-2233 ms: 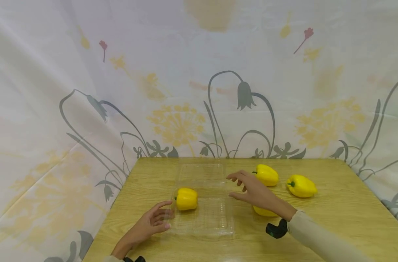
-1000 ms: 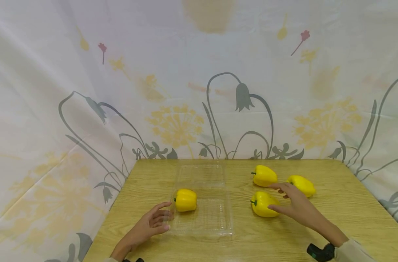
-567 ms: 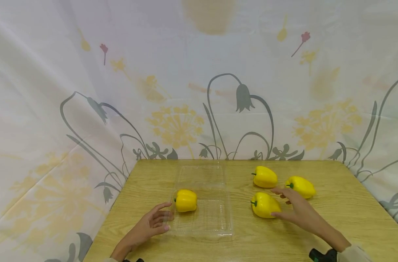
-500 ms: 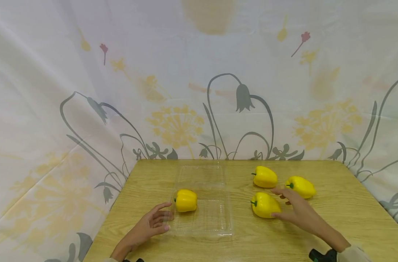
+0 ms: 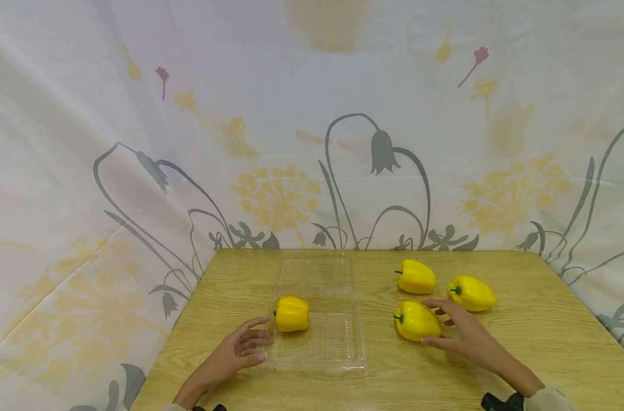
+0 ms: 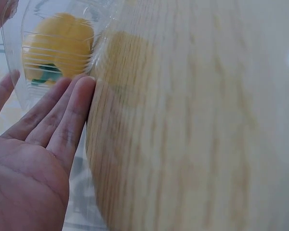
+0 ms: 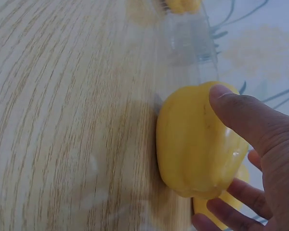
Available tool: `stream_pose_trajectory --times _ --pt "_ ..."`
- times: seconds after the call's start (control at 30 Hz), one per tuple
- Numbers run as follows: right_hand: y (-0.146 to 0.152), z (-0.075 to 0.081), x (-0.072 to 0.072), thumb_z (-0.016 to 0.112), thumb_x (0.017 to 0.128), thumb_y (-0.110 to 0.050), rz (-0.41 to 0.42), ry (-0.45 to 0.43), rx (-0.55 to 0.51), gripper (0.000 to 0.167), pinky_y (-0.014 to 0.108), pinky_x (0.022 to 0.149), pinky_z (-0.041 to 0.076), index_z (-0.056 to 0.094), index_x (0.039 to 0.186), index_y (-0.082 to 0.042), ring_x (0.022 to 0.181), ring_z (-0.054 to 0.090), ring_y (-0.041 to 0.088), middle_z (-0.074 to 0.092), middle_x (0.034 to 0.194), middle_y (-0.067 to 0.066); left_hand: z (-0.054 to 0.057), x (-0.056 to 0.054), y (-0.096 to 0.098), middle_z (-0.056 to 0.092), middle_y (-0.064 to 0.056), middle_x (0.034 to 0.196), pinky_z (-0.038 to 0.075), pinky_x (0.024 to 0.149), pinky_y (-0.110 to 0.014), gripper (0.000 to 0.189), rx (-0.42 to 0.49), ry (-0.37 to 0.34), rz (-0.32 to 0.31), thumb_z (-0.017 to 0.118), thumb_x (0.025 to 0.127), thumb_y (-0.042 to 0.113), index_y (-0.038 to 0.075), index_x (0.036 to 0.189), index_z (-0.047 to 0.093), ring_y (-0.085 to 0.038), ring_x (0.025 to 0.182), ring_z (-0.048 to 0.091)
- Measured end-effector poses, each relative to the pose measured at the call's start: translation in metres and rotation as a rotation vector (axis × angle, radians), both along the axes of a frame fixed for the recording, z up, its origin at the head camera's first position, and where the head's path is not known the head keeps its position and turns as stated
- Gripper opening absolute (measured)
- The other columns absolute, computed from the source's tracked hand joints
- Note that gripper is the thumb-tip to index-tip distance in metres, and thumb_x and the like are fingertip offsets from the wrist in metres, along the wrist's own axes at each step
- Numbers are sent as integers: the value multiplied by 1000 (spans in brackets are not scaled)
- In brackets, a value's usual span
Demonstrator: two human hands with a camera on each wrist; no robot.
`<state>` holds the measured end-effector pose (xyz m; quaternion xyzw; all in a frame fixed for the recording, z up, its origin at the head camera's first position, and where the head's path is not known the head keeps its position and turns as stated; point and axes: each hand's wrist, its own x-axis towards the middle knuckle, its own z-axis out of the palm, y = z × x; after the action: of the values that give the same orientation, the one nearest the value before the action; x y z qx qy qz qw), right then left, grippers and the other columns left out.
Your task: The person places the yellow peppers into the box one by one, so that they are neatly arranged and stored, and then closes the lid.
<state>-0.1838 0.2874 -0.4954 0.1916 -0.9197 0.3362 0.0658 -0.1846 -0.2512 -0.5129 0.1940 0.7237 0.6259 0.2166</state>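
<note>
A clear plastic container (image 5: 360, 357) lies with its lid (image 5: 317, 268) folded back, one yellow bell pepper (image 5: 292, 314) in its left part. My left hand (image 5: 235, 351) is at the container's left side; in the left wrist view its straight fingers (image 6: 74, 108) reach to the clear wall. On the right, another yellow bell pepper (image 5: 417, 321) lies on the table, green stem to the left. My right hand (image 5: 466, 334) is around that pepper's right end, index finger at the far side and thumb at the near side. Its lower fingers (image 7: 226, 211) are spread and loosely bent.
Two further yellow bell peppers, one at the back (image 5: 416, 277) and one farther right (image 5: 472, 293), lie beyond my right hand. The wooden table (image 5: 404, 382) ends at a flower-patterned cloth backdrop (image 5: 312, 171).
My right hand has moved from over the container to the nearest loose pepper, with its thumb now at the near side. My left hand stays by the container.
</note>
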Motion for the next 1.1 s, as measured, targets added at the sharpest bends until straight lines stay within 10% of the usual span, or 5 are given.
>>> stream_pose_trajectory --times 1.1 --pt "-12 -6 -3 90 78 -41 -22 0 -30 77 30 80 58 60 139 -6 102 64 24 67 124 8 -3 -2 -2 44 -27 151 50 102 -30 73 -14 13 -3 66 102 9 14 163 27 -41 136 49"
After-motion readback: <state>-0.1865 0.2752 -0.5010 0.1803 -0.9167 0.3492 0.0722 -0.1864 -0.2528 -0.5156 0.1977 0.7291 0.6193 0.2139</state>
